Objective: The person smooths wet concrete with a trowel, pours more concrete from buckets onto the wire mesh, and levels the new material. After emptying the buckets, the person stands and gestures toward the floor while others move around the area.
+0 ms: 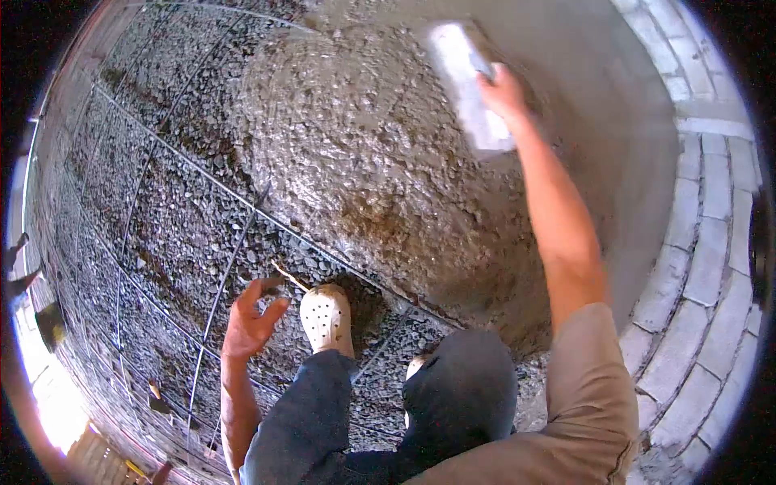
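Observation:
My right hand [503, 93] is closed around the handle of a rectangular finishing trowel [462, 85], blurred slightly by motion. The trowel's long pale blade lies over the wet concrete [347, 121], at the border between its rough, lumpy part and the smoothed grey surface [598, 65] on the right. On the other side, my left hand [252, 323] hangs empty over the gravel [178, 214], fingers bent and apart. A thin stick [291, 276] pokes up from the stones close to its fingertips, beside my cream clog [326, 314].
Thin reinforcing bars [202, 174] cross the gravel in a grid, and one runs along the concrete's near edge by my feet. A wall of grey blocks [695, 267] curves up the right side. Bright light [56, 404] enters at the lower left.

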`<state>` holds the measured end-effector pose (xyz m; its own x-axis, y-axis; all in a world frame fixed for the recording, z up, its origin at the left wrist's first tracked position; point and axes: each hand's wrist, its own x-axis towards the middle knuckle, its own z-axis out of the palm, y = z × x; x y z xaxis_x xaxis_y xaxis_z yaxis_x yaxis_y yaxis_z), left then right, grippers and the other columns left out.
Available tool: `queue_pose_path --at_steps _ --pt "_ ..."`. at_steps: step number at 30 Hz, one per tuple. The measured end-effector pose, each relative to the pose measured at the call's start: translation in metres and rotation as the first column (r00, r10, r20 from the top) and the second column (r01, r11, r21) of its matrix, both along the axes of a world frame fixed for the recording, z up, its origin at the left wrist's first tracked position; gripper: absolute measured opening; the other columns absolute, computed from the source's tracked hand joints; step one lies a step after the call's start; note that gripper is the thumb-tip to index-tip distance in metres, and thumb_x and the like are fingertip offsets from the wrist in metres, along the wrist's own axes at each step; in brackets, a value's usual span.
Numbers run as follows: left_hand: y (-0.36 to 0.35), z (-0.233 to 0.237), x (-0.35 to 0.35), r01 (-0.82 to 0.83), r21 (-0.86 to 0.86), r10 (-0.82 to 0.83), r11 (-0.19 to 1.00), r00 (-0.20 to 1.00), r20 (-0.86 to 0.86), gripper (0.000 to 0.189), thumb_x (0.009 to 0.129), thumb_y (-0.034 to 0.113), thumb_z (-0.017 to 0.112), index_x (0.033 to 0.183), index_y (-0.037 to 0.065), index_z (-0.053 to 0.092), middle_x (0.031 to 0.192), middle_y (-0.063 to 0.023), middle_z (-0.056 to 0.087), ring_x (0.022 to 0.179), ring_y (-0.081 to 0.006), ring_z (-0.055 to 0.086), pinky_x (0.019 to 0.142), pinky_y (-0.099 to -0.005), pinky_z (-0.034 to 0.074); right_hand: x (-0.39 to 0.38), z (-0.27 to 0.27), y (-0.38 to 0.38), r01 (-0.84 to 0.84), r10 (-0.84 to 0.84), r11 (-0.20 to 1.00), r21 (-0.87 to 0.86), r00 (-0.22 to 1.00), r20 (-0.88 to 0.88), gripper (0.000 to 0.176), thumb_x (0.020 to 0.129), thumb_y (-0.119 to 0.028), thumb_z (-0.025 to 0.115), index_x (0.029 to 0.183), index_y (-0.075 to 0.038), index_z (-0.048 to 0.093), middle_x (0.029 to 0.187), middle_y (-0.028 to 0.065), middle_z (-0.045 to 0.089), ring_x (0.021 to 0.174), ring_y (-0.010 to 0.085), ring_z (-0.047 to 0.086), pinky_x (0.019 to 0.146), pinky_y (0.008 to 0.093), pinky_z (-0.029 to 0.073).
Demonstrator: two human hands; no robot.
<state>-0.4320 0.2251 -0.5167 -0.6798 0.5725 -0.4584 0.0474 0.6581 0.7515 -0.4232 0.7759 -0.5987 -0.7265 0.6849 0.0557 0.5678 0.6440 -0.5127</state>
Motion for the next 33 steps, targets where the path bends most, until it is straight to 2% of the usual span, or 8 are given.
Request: queue_pose_path --at_steps 8,9,11,19,23,25,28,33 --pt "-0.002 -0.022 -0.005 -0.066 -0.115 0.04 0.991 0.977 -0.211 0.035 0.08 0.019 0.066 0.106 -0.003 0.057 0.11 -0.0177 0.059 0.104 -0.0314 0.056 0.09 -0.0366 0.042 0.007 0.044 -0.133 -0.425 0.485 0.843 -0.331 0.866 0.121 0.034 0.085 -0.023 0.06 0.111 -0.004 0.049 0.099 0.0228 0.061 0.091 0.0364 0.061 0.077 0.0434 0.048" --pt "-0.005 -0.031 -0.001 -0.08 -0.201 -0.008 0.976 0.915 -0.404 0.036 0.079 0.018 0.068 0.105 -0.003 0.057 0.119 -0.0208 0.055 0.112 -0.0339 0.052 0.095 -0.0386 0.04 0.019 0.048 -0.141 -0.424 0.483 0.843 -0.333 0.867 0.119 0.034 0.085 -0.023 0.06 0.111 -0.004 0.049 0.099 0.0228 0.061 0.091 0.0364 0.061 0.077 0.0434 0.048" --pt "-0.006 -0.026 -0.004 -0.091 -0.176 0.023 0.98 0.934 -0.356 0.036 0.078 0.018 0.069 0.105 -0.003 0.057 0.123 -0.0221 0.052 0.115 -0.0348 0.05 0.096 -0.0396 0.039 0.048 0.058 -0.144 -0.523 0.53 0.847 -0.095 0.845 0.068 0.035 0.085 -0.023 0.06 0.113 -0.005 0.048 0.094 0.0223 0.062 0.086 0.0355 0.063 0.074 0.0432 0.049" --pt "0.003 -0.014 -0.011 -0.152 -0.098 0.115 0.984 0.944 -0.308 0.037 0.077 0.013 0.068 0.109 -0.003 0.056 0.123 -0.0224 0.052 0.116 -0.0354 0.049 0.097 -0.0415 0.039 0.176 0.067 -0.049 0.138 -0.123 0.979 -0.15 0.987 0.108 0.042 0.083 -0.025 0.064 0.117 -0.005 0.048 0.096 0.0232 0.063 0.084 0.0392 0.063 0.072 0.0434 0.049" --pt "-0.005 -0.027 -0.013 -0.054 -0.148 0.005 0.987 0.95 -0.312 0.047 0.077 0.016 0.068 0.117 -0.003 0.053 0.118 -0.0193 0.056 0.111 -0.0337 0.053 0.094 -0.04 0.042 0.215 0.025 -0.007 0.203 -0.217 0.968 -0.148 0.972 -0.087 0.038 0.084 -0.022 0.064 0.113 -0.002 0.048 0.084 0.0176 0.063 0.069 0.0318 0.063 0.065 0.0403 0.05" --pt "-0.001 -0.024 -0.011 -0.078 -0.129 0.04 0.989 0.961 -0.274 0.044 0.078 0.019 0.069 0.113 -0.004 0.055 0.12 -0.0191 0.056 0.113 -0.0338 0.052 0.095 -0.0398 0.041 0.214 0.03 -0.011 0.336 -0.426 0.832 -0.441 0.896 -0.122 0.029 0.086 -0.02 0.062 0.104 -0.001 0.049 0.075 0.0088 0.058 0.059 0.0199 0.057 0.056 0.0359 0.048" --pt "-0.002 -0.027 -0.011 -0.046 -0.134 0.007 0.99 0.96 -0.28 0.042 0.078 0.021 0.069 0.11 -0.003 0.056 0.121 -0.0205 0.055 0.114 -0.0351 0.051 0.096 -0.0405 0.04 0.207 0.021 -0.016 0.324 -0.49 0.796 -0.511 0.841 -0.23 0.022 0.088 -0.019 0.061 0.096 -0.001 0.05 0.071 0.0039 0.052 0.055 0.0133 0.051 0.049 0.0316 0.044" --pt "-0.005 -0.031 -0.011 -0.028 -0.114 -0.002 0.993 0.967 -0.256 0.039 0.08 0.023 0.067 0.105 -0.004 0.057 0.118 -0.0219 0.055 0.113 -0.0366 0.051 0.095 -0.0405 0.04 0.158 -0.006 -0.005 0.317 -0.466 0.837 -0.447 0.841 -0.276 0.02 0.087 -0.017 0.061 0.091 -0.002 0.05 0.069 0.0031 0.051 0.053 0.012 0.048 0.047 0.0304 0.041"
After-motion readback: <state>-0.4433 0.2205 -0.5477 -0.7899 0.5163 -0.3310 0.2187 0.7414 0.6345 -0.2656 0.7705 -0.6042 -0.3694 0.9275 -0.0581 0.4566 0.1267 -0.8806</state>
